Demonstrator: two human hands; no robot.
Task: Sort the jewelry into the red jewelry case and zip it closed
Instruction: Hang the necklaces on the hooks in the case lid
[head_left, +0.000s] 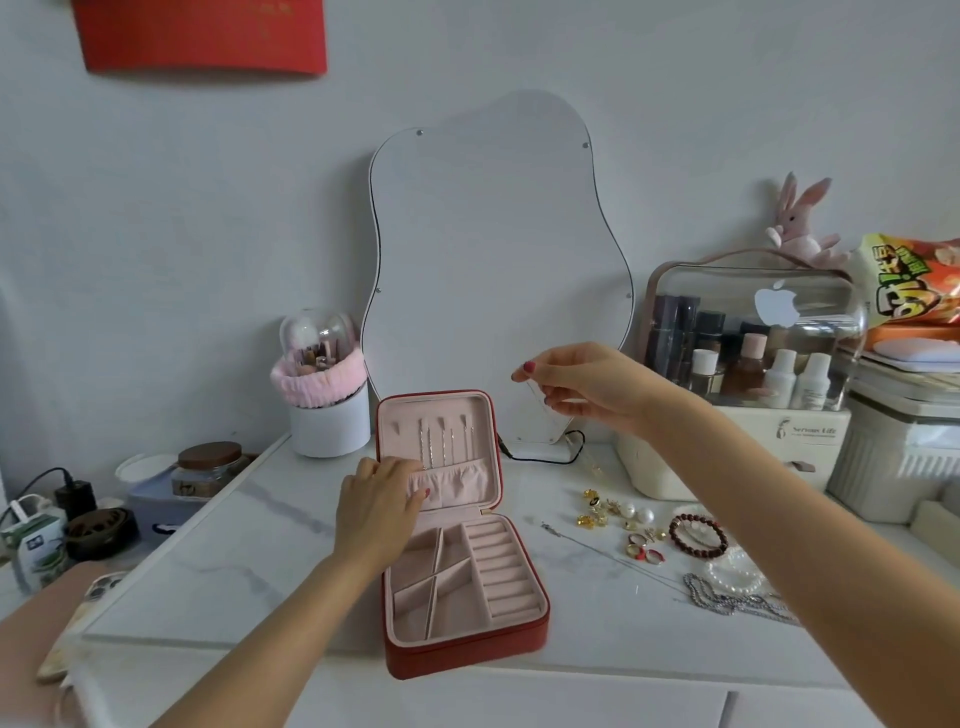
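The red jewelry case lies open on the white marble top, its pink lid standing upright with several thin chains hanging on the hooks. My left hand grips the elastic pocket at the bottom of the lid. My right hand is raised above and right of the lid and pinches a thin silver necklace that dangles from the fingers. The tray compartments and ring rolls hold nothing. Loose jewelry lies right of the case: gold earrings, pearls, rings, a dark red bead bracelet and a silver chain.
A wavy mirror leans on the wall behind the case. A white cup with a pink band stands at the back left. A clear cosmetics box fills the right side. Jars, a charger and a phone sit at left.
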